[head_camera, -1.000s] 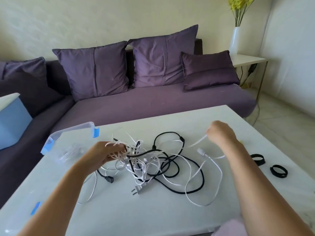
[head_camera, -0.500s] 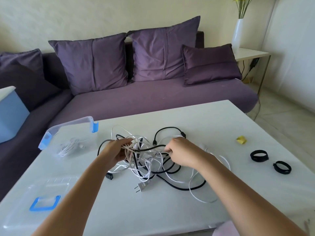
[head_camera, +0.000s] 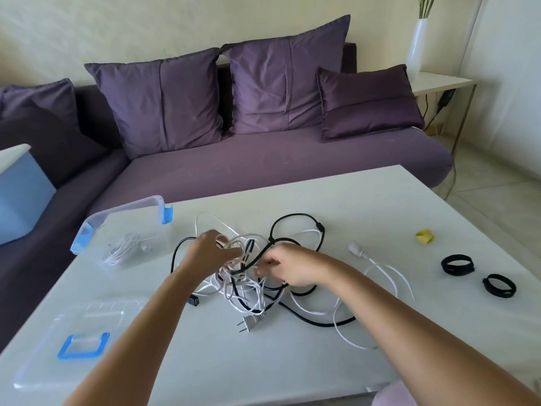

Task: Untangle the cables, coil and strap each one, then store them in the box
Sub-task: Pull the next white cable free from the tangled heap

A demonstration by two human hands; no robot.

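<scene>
A white and glossy-black cable tangle (head_camera: pixel 248 291) is spread beside the clear plastic box (head_camera: pixel 131 204); its loops are gripped by the left hand (head_camera: pixel 209 254), a black cord (head_camera: pixel 265 252) pinched by the right hand (head_camera: pixel 295 268).

Two straps (head_camera: pixel 457 264) (head_camera: pixel 499 285), one box (head_camera: pixel 155 238), one lid (head_camera: pixel 96 317)

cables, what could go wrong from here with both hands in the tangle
1. The left hand and right hand both hold the tangle of white and black cables; pulling apart may tighten knots instead of freeing a cable.
2. The plug lies loose at the tangle's near side, so a tug could snag its prongs in the loops.
3. The box sits close on the left; a lifted tangle might knock it.
</scene>
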